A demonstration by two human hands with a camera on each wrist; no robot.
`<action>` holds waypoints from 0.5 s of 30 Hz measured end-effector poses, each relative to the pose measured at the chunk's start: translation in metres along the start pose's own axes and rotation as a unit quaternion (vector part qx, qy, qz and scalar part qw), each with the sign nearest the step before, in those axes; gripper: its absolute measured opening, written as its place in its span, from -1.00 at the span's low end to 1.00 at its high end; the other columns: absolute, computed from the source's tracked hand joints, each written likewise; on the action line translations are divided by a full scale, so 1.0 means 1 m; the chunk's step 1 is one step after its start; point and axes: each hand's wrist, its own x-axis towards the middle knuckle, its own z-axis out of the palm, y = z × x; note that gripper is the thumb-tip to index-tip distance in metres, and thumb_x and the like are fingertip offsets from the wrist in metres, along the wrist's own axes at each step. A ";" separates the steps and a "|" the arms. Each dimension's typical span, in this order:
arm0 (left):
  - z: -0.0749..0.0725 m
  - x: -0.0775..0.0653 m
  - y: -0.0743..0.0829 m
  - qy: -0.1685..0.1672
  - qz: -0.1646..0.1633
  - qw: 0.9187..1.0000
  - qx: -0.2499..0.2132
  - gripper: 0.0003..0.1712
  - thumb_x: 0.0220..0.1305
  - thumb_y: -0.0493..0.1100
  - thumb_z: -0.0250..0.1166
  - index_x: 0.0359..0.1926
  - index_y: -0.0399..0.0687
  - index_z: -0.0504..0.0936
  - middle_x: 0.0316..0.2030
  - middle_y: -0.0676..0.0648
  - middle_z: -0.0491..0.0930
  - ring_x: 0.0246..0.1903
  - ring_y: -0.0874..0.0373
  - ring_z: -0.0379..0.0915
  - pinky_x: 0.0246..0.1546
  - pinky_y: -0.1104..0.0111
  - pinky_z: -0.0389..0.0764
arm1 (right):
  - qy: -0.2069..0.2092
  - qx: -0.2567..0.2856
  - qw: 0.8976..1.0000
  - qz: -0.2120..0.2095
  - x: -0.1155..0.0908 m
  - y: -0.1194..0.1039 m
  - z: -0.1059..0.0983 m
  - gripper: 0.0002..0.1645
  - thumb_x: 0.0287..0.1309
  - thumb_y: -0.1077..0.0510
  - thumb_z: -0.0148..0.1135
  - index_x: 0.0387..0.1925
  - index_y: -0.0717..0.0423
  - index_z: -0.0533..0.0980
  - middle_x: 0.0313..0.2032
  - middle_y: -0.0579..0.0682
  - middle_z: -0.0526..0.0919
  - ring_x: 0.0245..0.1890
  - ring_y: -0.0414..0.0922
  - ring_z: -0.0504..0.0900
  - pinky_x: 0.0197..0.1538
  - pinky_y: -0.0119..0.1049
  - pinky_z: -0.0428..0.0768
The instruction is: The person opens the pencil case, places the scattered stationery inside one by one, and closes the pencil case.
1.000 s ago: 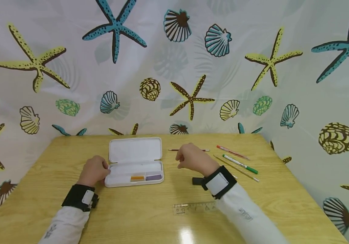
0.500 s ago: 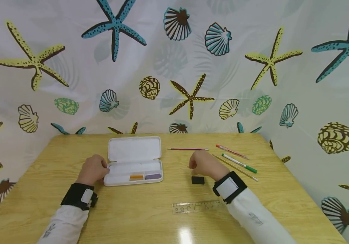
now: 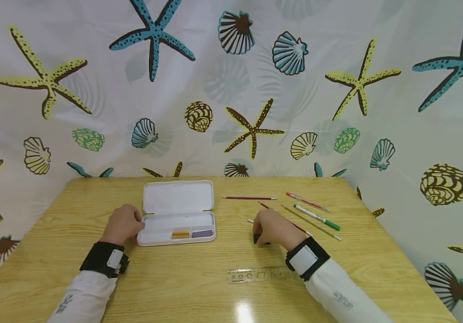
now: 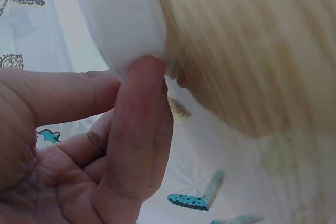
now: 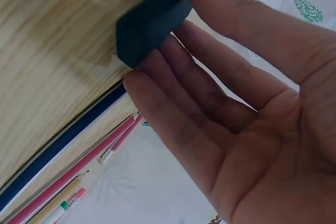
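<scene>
An open white pencil case (image 3: pixel 178 214) lies on the table with its lid back. Inside it are an orange piece (image 3: pixel 180 235) and a purple piece (image 3: pixel 202 233) in the front compartments. At the case's left end, my left hand (image 3: pixel 122 223) pinches its edge; the left wrist view shows thumb and fingertips on the white corner (image 4: pixel 126 19). My right hand (image 3: pixel 275 229) is low over the table, its thumb and fingers around a small black block, likely an eraser (image 5: pixel 152 24). In the head view the fingers partly cover this block (image 3: pixel 257 238).
A clear ruler (image 3: pixel 251 274) lies nearer me. Behind and right of my right hand are a dark-red pencil (image 3: pixel 249 198), a red pen (image 3: pixel 307 202), a green-capped marker (image 3: pixel 316 217), a yellow pencil (image 3: pixel 312 223) and another red pencil (image 3: pixel 302 229) partly under the hand.
My right hand has moved right and toward me, down onto the black eraser, uncovering the dark-red pencil behind. My left hand stays on the case's edge.
</scene>
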 end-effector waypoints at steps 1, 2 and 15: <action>0.000 0.000 0.000 -0.001 0.000 1.000 0.000 -0.88 0.20 -0.36 0.33 -0.37 -0.40 0.59 -0.47 -0.21 0.55 -0.56 0.02 0.49 -0.55 0.29 0.48 | 0.000 -0.001 1.000 0.004 0.000 0.000 0.001 -0.71 -0.13 0.35 0.64 -0.29 0.19 0.74 -0.37 -0.06 0.66 -0.35 -0.15 0.61 -0.19 -0.18 0.64; 0.000 0.000 0.000 -0.001 0.000 1.000 -0.001 -0.88 0.20 -0.36 0.33 -0.37 -0.40 0.60 -0.46 -0.21 0.55 -0.56 0.02 0.49 -0.55 0.29 0.48 | 0.000 -0.002 1.000 0.006 0.000 0.000 0.001 -0.71 -0.13 0.35 0.64 -0.30 0.19 0.73 -0.37 -0.06 0.66 -0.35 -0.16 0.60 -0.19 -0.18 0.64; -0.001 0.000 0.000 -0.004 -0.003 1.000 -0.003 -0.89 0.20 -0.36 0.32 -0.36 -0.40 0.60 -0.46 -0.22 0.55 -0.55 0.02 0.49 -0.54 0.30 0.49 | 0.009 -0.014 1.000 0.004 0.003 -0.003 0.005 -0.72 -0.18 0.39 0.65 -0.36 0.17 0.72 -0.41 -0.06 0.63 -0.38 -0.18 0.55 -0.22 -0.20 0.61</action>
